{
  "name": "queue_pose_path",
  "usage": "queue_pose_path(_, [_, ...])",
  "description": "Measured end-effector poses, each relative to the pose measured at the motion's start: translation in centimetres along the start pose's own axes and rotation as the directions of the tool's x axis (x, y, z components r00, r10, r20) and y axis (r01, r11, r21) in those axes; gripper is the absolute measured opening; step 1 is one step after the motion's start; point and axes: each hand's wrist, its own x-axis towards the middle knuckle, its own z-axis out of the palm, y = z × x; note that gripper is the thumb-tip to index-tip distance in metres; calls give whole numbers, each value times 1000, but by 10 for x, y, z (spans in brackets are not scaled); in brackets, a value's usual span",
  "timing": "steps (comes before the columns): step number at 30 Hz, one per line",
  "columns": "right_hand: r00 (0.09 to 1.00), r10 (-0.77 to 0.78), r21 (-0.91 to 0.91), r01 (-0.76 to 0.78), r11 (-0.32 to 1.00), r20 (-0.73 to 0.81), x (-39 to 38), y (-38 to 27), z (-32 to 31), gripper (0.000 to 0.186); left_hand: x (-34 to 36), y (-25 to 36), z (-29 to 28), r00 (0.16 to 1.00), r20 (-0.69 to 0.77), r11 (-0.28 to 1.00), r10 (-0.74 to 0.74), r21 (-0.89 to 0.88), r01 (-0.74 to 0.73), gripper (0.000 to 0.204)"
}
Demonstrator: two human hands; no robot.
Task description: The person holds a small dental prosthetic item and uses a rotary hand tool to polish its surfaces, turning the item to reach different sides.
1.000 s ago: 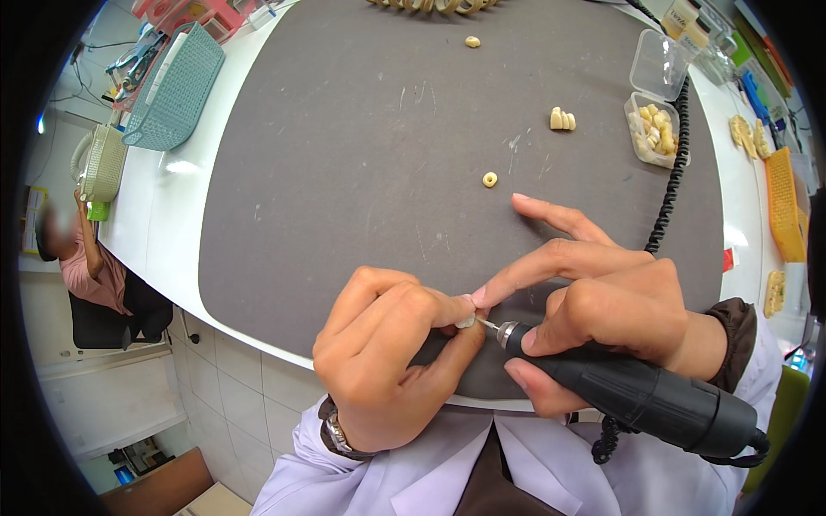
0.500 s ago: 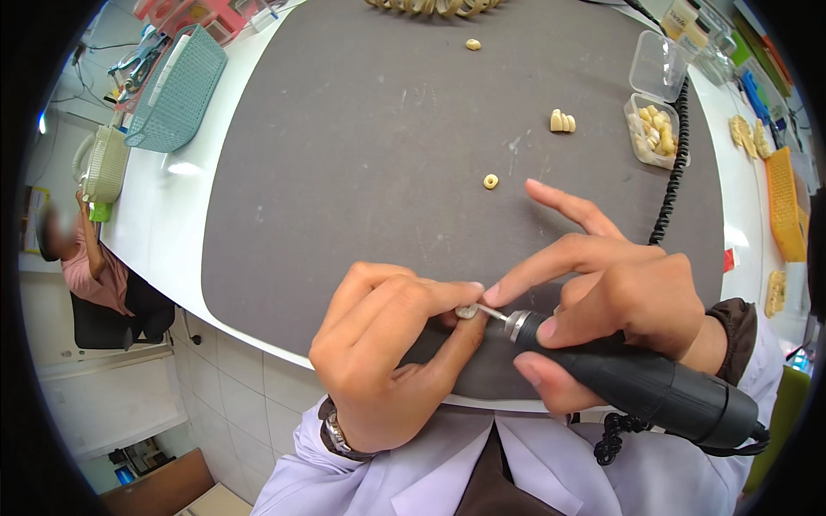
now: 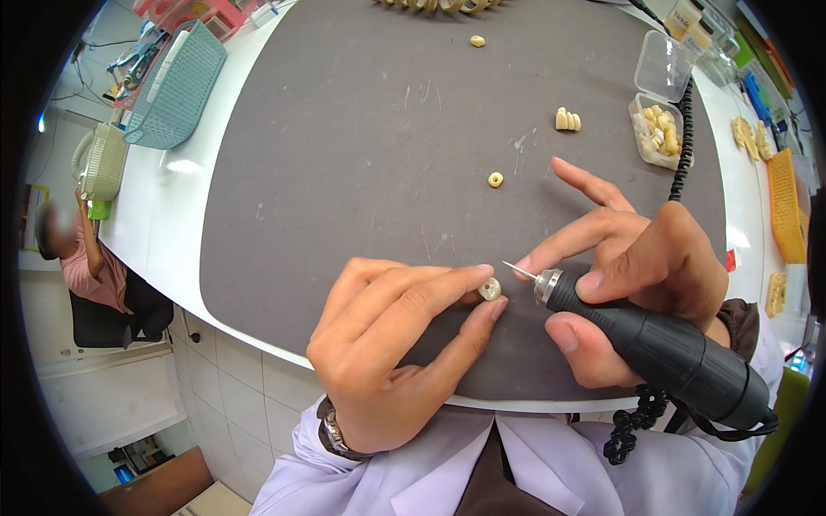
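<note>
Pinched between the thumb and fingertips of my left hand [image 3: 391, 331] is a dental crown [image 3: 490, 289], small, whitish and round, with a dark hole facing up. My right hand [image 3: 641, 267] is wrapped round a black rotary handpiece [image 3: 680, 357], its index finger stretched along near the metal collar. A thin pointed bur [image 3: 519, 271] sticks out of the handpiece toward the crown, with a small gap between them. Ahead on the grey mat [image 3: 344, 172] lie a yellowish ring-shaped crown [image 3: 496, 180], a joined row of tooth crowns [image 3: 568, 119] and another single crown [image 3: 477, 40].
A clear lidded box [image 3: 658, 146] of tooth pieces stands at the right, beside the handpiece's coiled black cord [image 3: 686, 129]. A blue-green basket [image 3: 176, 90] is at the far left, an orange tray [image 3: 785, 206] at the right edge. A person [image 3: 90, 258] sits off to the left.
The handpiece and my right hand have drawn back to the right, so the bur no longer meets the crown. In my left fingers the crown has turned and its hole now shows.
</note>
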Motion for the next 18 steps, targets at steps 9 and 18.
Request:
queue_pose_path(9, [998, 41, 42, -44, 998, 50, 2, -9, 1, 34, 0, 2, -5, 1000, 22, 1000, 0, -22, 0, 25])
queue_pose_path(18, [998, -9, 104, 2, 995, 68, 4, -10, 5, 41, -3, -1, -7, 999, 34, 991, -12, -134, 17, 21])
